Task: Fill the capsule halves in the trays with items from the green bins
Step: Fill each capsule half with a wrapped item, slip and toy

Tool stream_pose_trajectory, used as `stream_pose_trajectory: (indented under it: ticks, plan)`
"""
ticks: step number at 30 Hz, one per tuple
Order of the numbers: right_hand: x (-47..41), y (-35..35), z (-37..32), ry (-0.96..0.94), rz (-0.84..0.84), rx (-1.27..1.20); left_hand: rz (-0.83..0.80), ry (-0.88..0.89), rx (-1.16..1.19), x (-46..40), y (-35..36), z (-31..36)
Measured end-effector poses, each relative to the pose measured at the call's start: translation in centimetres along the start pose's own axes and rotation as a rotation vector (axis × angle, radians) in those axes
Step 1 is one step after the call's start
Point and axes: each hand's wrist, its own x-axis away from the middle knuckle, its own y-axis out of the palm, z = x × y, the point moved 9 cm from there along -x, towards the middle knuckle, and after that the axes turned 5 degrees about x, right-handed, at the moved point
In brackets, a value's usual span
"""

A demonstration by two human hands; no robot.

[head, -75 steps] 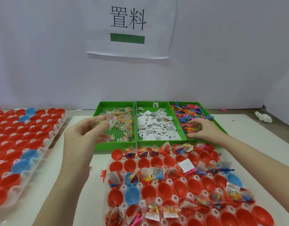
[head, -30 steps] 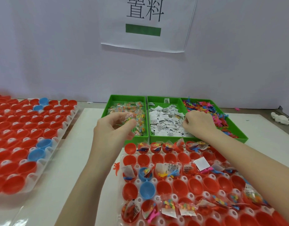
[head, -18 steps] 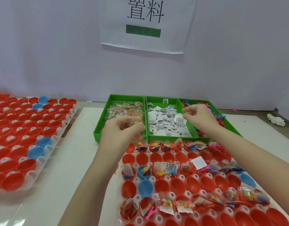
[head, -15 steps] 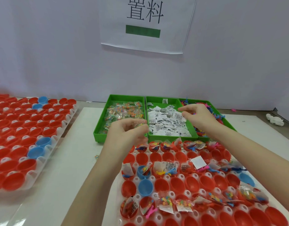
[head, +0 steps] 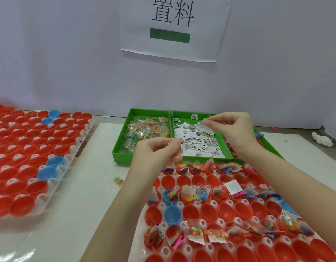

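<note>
Above the green bins [head: 122, 154], left hand [head: 156, 154] pinches a clear packet [head: 172, 143]; right hand [head: 233, 130] pinches a white slip [head: 204, 123].

A small packing or assembly workstation: a printed paper sign [head: 175, 27] with Chinese characters hangs on the plain wall at top centre, green bins [head: 121, 154] of sorted parts sit mid-frame, and trays [head: 76, 148] of red capsule halves [head: 21, 205] fill the left and lower right.

A pale lavender-white wall [head: 68, 63] rises behind the work surface, evenly lit. A white paper sign [head: 174, 27] with black characters and a green bar hangs on it. The table [head: 84, 186] is off-white.
</note>
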Motion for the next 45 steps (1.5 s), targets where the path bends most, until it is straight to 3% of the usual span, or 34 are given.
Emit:
stream_pose_trajectory:
  ticks: [2, 5, 8, 11, 16, 20, 23, 30, 37, 45]
  plan:
    - [2.0, 1.0, -1.3, 0.142, -0.149, -0.325, -0.008, -0.033, 0.075, 0.1, 0.5, -0.2]
    - [5.2, 1.5, -3.2, 0.232, -0.267, -0.45, -0.07, -0.073, 0.19, 0.6, 2.2, 0.1]
    - [7.4, 0.4, -4.3, 0.228, -0.228, -0.443, -0.207, -0.093, 0.321, 2.1, 5.1, 0.9]
    - [8.8, -1.7, -4.8, 0.179, -0.088, -0.437, -0.293, -0.049, 0.288, 3.7, 6.9, 1.8]
    - [11.3, -4.5, -5.0, 0.16, -0.032, -0.38, -0.24, 0.077, 0.119, 6.2, 8.1, 2.2]
    - [13.4, -5.2, -3.7, 0.343, -0.128, -0.686, -0.235, 0.013, 0.089, 8.0, 7.9, 1.7]
    - [15.2, -6.4, -4.2, 0.301, -0.133, -0.836, -0.265, -0.041, 0.039, 10.3, 8.2, 0.7]
    - [19.4, -7.7, -6.1, 0.072, -0.188, -0.608, -0.414, -0.049, -0.002, 14.4, 10.2, 0.6]
    - [21.8, -7.1, -5.2, 0.143, -0.274, -0.515, -0.634, -0.067, 0.031, 17.2, 12.5, 1.2]
    - [24.0, -8.2, -3.1, 0.155, -0.265, -0.401, -0.736, -0.062, -0.182, 18.5, 14.0, -1.6]
